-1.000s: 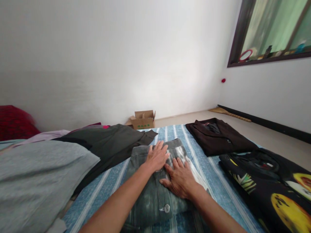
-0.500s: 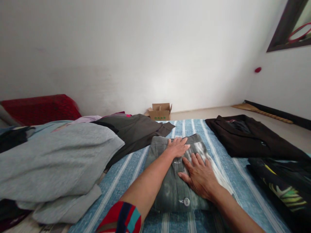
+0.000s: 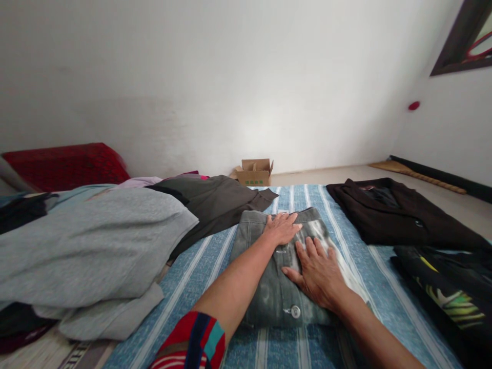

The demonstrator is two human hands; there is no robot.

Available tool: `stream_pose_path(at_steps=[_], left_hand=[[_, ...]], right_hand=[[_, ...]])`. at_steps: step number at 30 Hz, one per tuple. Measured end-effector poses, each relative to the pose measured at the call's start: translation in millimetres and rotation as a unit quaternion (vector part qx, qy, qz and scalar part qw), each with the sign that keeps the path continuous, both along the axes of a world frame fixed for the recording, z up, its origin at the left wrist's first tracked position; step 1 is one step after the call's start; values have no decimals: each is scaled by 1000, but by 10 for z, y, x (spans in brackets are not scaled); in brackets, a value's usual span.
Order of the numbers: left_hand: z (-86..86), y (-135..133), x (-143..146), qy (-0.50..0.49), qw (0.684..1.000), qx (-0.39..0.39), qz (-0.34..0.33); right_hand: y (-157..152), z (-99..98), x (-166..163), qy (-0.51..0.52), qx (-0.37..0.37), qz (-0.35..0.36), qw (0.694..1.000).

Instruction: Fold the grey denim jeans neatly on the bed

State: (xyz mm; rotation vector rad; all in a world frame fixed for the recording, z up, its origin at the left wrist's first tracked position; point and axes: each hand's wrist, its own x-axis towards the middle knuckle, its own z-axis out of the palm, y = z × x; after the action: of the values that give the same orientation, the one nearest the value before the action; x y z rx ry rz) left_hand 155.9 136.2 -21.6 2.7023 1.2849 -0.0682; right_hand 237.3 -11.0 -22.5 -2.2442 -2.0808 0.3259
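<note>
Head cam: faded grey-green denim garment w/ a round metal button (image 3: 295, 311) is folded, lower centre of frame, approx. flat on a blue-and-white striped cloth (image 3: 186, 302). L hand (image 3: 282, 229) is palm-down near its top edge, R hand (image 3: 319, 274) a bit lower + further right, also palm-down. Fingers on both are spread out, pressing on the denim, not gripping anything afaict. L arm's got a red multicolour striped sleeve (image 3: 192, 338).

Right side of frame: folded dark brown garment (image 3: 407, 225), then a folded black garment w/ yellow-green print (image 3: 446, 292) just below it, cut off by the edge. Left side: rumpled light grey fabric garment (image 3: 96, 246) overlapping a dark olive-grey garment (image 3: 219, 200). Brown cardboard box (image 3: 253, 177) w/ flaps up sits mid-frame by the white wall (image 3: 246, 82).
</note>
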Motion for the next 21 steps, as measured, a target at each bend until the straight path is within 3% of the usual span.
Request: stream_pose_path(at_steps=[21], left_hand=[[2,8,12,-6,1000,8,6]], right_hand=[[-9,10,-4,-5,8,-11,1000]])
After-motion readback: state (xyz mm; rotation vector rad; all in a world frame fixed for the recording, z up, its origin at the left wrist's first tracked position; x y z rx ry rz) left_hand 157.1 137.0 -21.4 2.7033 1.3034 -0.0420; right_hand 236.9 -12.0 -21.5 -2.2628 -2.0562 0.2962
